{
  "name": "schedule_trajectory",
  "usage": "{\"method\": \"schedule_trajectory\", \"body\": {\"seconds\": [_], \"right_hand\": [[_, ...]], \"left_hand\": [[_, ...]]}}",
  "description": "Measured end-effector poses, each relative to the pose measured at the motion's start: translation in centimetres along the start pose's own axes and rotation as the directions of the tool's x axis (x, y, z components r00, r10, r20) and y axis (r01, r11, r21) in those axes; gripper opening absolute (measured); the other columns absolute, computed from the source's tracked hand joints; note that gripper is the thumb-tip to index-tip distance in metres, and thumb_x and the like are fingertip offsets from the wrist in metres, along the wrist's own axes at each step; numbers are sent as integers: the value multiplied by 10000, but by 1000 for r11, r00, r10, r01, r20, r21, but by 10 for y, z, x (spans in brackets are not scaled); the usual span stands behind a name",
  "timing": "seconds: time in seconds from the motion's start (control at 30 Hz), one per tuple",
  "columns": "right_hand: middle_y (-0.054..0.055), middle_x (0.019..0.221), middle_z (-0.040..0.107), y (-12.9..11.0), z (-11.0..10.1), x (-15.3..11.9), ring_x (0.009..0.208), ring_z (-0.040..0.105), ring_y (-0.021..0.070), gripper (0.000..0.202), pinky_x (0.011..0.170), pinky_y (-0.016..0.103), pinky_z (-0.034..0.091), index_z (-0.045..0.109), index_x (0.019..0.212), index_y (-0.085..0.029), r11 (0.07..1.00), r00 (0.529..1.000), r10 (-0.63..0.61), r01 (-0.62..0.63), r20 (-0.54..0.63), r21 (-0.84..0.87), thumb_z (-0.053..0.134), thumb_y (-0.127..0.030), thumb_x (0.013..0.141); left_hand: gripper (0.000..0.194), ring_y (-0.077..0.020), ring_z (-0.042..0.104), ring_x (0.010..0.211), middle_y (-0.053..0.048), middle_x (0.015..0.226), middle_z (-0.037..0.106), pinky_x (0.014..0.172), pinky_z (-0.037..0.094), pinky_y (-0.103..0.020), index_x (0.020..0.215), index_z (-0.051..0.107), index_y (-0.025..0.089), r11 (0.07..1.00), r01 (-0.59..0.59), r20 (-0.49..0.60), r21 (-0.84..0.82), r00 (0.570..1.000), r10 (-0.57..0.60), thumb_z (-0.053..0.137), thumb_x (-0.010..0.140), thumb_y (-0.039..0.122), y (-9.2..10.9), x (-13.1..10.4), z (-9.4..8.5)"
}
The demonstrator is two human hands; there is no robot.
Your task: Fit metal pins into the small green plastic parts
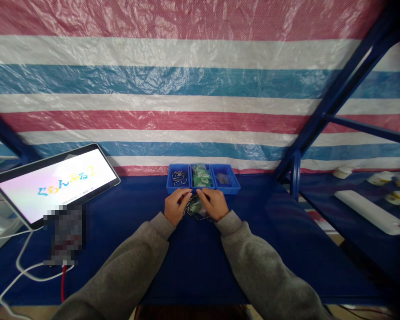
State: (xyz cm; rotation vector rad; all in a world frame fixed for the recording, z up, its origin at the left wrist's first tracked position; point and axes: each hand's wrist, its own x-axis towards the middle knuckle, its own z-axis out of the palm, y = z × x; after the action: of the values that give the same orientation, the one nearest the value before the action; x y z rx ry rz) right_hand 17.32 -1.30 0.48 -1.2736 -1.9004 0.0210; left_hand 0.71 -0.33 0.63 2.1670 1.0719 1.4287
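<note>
My left hand (176,207) and my right hand (214,204) are close together just in front of a row of blue bins (222,192). The fingertips of each are pinched, and whatever they hold is too small to make out. Between and below them, on the blue table, lies a pile of small slim metal pieces (200,217) with green and clear plastic bits (194,205). More slim metal pieces (179,178) fill the left bin. Green items and a clear bag (200,174) lie in the middle bin, and a small clear bag (223,178) in the right one.
At the left a lit tablet (60,182) leans above the blue table (126,249), with white cables (20,258) beside it. Blue metal posts (295,178) stand at the right. Beyond them a side surface bears a long white object (375,212) and several white containers (380,178).
</note>
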Motion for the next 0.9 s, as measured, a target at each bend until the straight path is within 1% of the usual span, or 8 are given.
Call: {"method": "schedule_trajectory", "body": {"seconds": [0.1, 0.17, 0.3, 0.5, 0.6, 0.77, 0.83, 0.9], "right_hand": [[-11, 500, 463, 0, 0, 0, 484, 442, 101, 428, 549, 235, 282, 427, 543, -187, 1000, 1000, -2, 2, -4, -5, 347, -365, 924], [-12, 498, 459, 0, 0, 0, 485, 440, 99, 428, 548, 234, 281, 430, 541, -185, 1000, 1000, -3, 2, -6, -11, 352, -362, 923], [-15, 497, 449, 0, 1, 0, 489, 443, 94, 428, 551, 230, 284, 425, 541, -182, 1000, 1000, -6, 6, -9, -14, 356, -359, 924], [-16, 497, 447, 1, 2, -1, 490, 446, 94, 426, 547, 231, 287, 424, 538, -182, 1000, 1000, -8, 8, -10, -14, 363, -354, 923], [-16, 498, 451, 1, 2, -1, 487, 445, 94, 424, 547, 231, 290, 428, 540, -181, 1000, 1000, -4, 3, -9, -16, 364, -353, 922], [-9, 514, 480, -1, 0, 0, 500, 468, 104, 405, 553, 230, 312, 470, 566, -184, 1000, 1000, 15, -15, -6, 1, 368, -355, 918], [-2, 552, 524, -2, -2, 0, 527, 500, 112, 353, 564, 226, 334, 529, 642, -185, 999, 1000, 30, -30, -6, 34, 376, -346, 916], [10, 639, 589, -3, -4, 1, 579, 542, 121, 275, 589, 223, 362, 582, 783, -187, 996, 999, 40, -39, -12, 82, 387, -331, 911]], "left_hand": [[214, -95, 582, 572, -29, 791, 674, 603, 483, -217, 910, 649, 159, 1000, 13, -43, 14, 999, -12, 577, 800, 327, -2, -1, 1], [207, -102, 598, 596, -29, 786, 682, 625, 489, -219, 887, 662, 159, 1000, -3, -57, 9, 998, 3, 581, 798, 327, -3, -1, 1], [204, -120, 615, 659, -28, 736, 680, 696, 485, -236, 899, 682, 171, 998, -61, 0, 2, 998, 61, 524, 842, 286, -3, 0, 0], [280, -148, 598, 798, -59, 853, 656, 760, 463, -265, 980, 657, 177, 998, -63, 9, -23, 998, 63, 412, 894, 282, -6, 2, -2], [303, -118, 573, 660, -43, 795, 636, 675, 459, -240, 1021, 636, 177, 999, -21, 38, -47, 999, 22, 380, 904, 290, -10, 1, 0], [283, -68, 460, 452, 28, 629, 580, 530, 403, -191, 1093, 545, 173, 988, 122, 73, -97, 991, -115, 392, 897, 310, -11, -1, 2], [278, -65, 442, 426, 59, 545, 531, 504, 380, -178, 1106, 507, 174, 980, 160, 77, -121, 985, -151, 399, 894, 318, -9, -1, 2], [273, -63, 423, 403, 80, 485, 481, 486, 362, -171, 1098, 494, 174, 973, 188, 86, -136, 980, -178, 398, 892, 326, -7, -1, 2]]}}
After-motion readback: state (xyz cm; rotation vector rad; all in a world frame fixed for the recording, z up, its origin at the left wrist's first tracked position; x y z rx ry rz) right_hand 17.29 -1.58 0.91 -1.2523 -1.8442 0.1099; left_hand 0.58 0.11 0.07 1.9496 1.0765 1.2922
